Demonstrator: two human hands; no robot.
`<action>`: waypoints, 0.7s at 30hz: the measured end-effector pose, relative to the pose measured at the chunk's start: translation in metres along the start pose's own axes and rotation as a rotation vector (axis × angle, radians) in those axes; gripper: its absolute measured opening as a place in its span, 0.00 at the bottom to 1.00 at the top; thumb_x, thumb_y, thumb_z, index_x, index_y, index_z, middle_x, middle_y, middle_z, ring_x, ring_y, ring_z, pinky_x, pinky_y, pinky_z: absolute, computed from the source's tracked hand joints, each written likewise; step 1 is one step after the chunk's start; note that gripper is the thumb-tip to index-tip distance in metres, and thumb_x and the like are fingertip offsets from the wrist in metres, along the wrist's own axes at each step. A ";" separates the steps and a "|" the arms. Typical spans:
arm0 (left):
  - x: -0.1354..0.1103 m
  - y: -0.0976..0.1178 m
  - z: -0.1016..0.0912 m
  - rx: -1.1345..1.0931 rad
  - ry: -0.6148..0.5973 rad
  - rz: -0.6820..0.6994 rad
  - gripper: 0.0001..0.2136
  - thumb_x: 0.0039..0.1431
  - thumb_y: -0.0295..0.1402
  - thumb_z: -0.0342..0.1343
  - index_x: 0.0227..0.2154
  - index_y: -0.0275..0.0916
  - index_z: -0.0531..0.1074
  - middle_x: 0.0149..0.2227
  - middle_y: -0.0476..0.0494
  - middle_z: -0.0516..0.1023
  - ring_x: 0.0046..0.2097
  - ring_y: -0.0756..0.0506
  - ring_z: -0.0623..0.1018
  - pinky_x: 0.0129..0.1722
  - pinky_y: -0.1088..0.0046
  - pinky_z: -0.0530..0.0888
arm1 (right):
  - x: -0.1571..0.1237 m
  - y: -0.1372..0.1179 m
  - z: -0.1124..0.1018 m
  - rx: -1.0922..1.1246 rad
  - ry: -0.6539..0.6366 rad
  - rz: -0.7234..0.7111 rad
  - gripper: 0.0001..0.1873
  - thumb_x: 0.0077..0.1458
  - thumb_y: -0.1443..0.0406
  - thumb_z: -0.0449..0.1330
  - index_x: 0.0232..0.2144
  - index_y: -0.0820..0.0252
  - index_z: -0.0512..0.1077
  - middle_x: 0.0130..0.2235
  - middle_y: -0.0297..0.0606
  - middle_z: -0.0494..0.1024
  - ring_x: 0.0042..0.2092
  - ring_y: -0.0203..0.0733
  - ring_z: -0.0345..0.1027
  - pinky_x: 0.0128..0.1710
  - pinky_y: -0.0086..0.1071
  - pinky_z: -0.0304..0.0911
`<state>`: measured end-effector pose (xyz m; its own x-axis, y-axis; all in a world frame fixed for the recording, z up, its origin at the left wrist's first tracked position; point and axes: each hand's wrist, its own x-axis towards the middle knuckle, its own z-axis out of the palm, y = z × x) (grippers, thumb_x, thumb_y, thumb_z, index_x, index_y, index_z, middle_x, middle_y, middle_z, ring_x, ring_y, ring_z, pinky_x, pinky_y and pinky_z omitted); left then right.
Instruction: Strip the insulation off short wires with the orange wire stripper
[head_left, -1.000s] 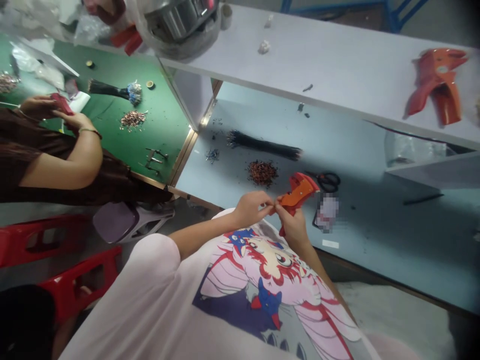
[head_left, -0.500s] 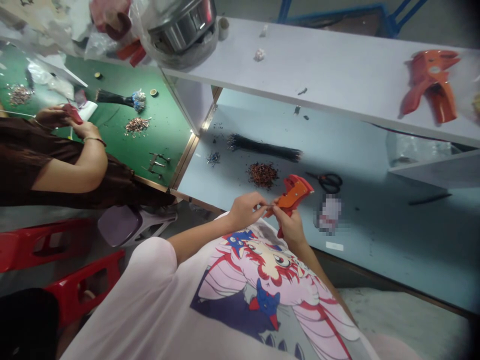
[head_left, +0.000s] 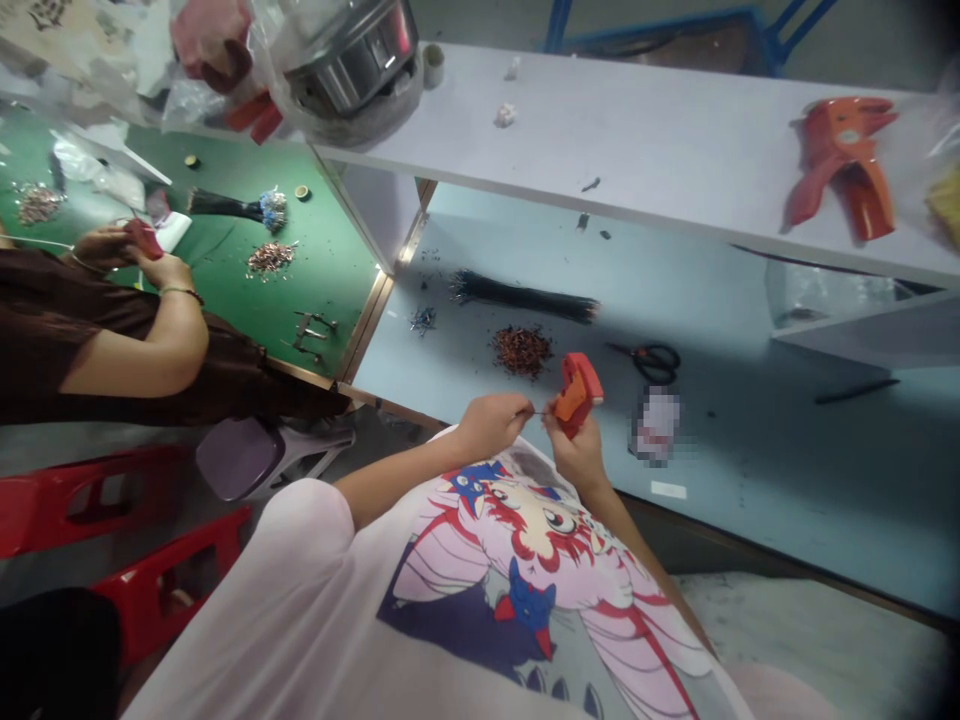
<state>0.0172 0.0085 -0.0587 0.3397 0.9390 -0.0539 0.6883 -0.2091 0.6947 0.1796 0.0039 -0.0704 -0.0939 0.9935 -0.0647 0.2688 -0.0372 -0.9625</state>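
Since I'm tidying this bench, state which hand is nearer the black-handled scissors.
Right hand: it holds an orange wire stripper, below and left of the black-handled scissors. The left hand is farther left, on the right hand's far side.

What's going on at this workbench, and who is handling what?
A person's right hand grips an orange wire stripper while the left hand pinches a thin wire right beside it. A bundle of black wires and a heap of reddish wire bits lie on the pale blue bench ahead. To the left, a co-worker's hands hold a red tool over a green mat.
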 end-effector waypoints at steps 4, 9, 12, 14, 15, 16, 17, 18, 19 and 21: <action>0.000 0.003 -0.002 0.064 -0.069 0.004 0.11 0.62 0.35 0.44 0.39 0.44 0.71 0.35 0.49 0.78 0.36 0.48 0.76 0.34 0.75 0.67 | 0.002 0.000 0.000 -0.004 0.037 0.020 0.08 0.52 0.60 0.56 0.32 0.58 0.65 0.28 0.36 0.68 0.29 0.42 0.63 0.33 0.39 0.62; 0.000 0.001 -0.004 0.096 -0.075 -0.044 0.11 0.62 0.35 0.44 0.39 0.43 0.71 0.33 0.48 0.78 0.34 0.48 0.75 0.34 0.74 0.67 | 0.003 -0.004 -0.009 -0.053 0.003 -0.004 0.09 0.51 0.61 0.57 0.35 0.59 0.66 0.31 0.37 0.70 0.32 0.42 0.65 0.36 0.39 0.62; 0.002 -0.005 -0.007 0.037 -0.016 -0.068 0.09 0.60 0.33 0.47 0.37 0.41 0.71 0.33 0.48 0.77 0.35 0.49 0.74 0.36 0.74 0.67 | 0.005 -0.009 -0.020 -0.086 0.021 0.031 0.10 0.50 0.61 0.58 0.34 0.60 0.67 0.31 0.36 0.71 0.32 0.40 0.65 0.37 0.38 0.62; 0.004 -0.008 -0.011 -0.031 0.056 -0.064 0.07 0.58 0.31 0.48 0.35 0.40 0.72 0.33 0.47 0.76 0.36 0.49 0.73 0.37 0.74 0.68 | 0.007 -0.012 -0.026 -0.052 0.045 0.067 0.10 0.49 0.62 0.60 0.34 0.60 0.68 0.32 0.36 0.71 0.32 0.40 0.64 0.37 0.37 0.62; 0.006 -0.008 -0.014 -0.072 0.092 -0.051 0.07 0.58 0.31 0.49 0.34 0.39 0.72 0.33 0.46 0.76 0.35 0.49 0.73 0.37 0.75 0.68 | 0.007 -0.014 -0.028 0.002 0.056 0.078 0.11 0.48 0.61 0.60 0.35 0.60 0.68 0.32 0.36 0.71 0.33 0.39 0.64 0.37 0.37 0.62; 0.007 -0.008 -0.017 -0.118 0.123 -0.033 0.07 0.57 0.30 0.49 0.34 0.38 0.72 0.33 0.46 0.75 0.34 0.50 0.72 0.36 0.75 0.68 | 0.008 -0.016 -0.029 0.074 0.063 0.084 0.12 0.48 0.61 0.61 0.35 0.60 0.68 0.33 0.36 0.71 0.34 0.40 0.65 0.37 0.37 0.63; 0.009 -0.008 -0.020 -0.168 0.150 -0.018 0.06 0.57 0.30 0.50 0.33 0.38 0.72 0.32 0.46 0.75 0.33 0.50 0.72 0.36 0.75 0.68 | 0.008 -0.018 -0.030 0.157 0.072 0.083 0.13 0.48 0.61 0.61 0.36 0.59 0.67 0.34 0.37 0.71 0.35 0.41 0.65 0.36 0.37 0.64; 0.010 -0.006 -0.023 -0.219 0.174 -0.013 0.06 0.56 0.30 0.50 0.32 0.38 0.72 0.32 0.46 0.75 0.32 0.51 0.71 0.35 0.75 0.68 | 0.008 -0.020 -0.029 0.229 0.082 0.081 0.13 0.48 0.60 0.61 0.37 0.59 0.67 0.36 0.38 0.71 0.36 0.42 0.65 0.36 0.37 0.64; 0.011 -0.005 -0.026 -0.270 0.200 -0.019 0.06 0.56 0.30 0.51 0.32 0.38 0.73 0.31 0.46 0.75 0.31 0.51 0.71 0.34 0.76 0.68 | 0.008 -0.021 -0.028 0.275 0.091 0.082 0.14 0.49 0.60 0.61 0.37 0.58 0.67 0.37 0.39 0.71 0.37 0.43 0.66 0.36 0.37 0.65; 0.013 -0.001 -0.032 -0.368 0.246 -0.058 0.05 0.55 0.31 0.53 0.31 0.37 0.73 0.30 0.47 0.75 0.30 0.52 0.70 0.32 0.76 0.67 | 0.007 -0.023 -0.026 0.286 0.091 0.095 0.13 0.49 0.59 0.61 0.36 0.59 0.67 0.37 0.40 0.71 0.37 0.43 0.66 0.37 0.38 0.65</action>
<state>0.0008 0.0296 -0.0371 0.1140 0.9926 0.0415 0.4123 -0.0853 0.9070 0.1973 0.0144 -0.0420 0.0081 0.9892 -0.1465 -0.0095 -0.1465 -0.9892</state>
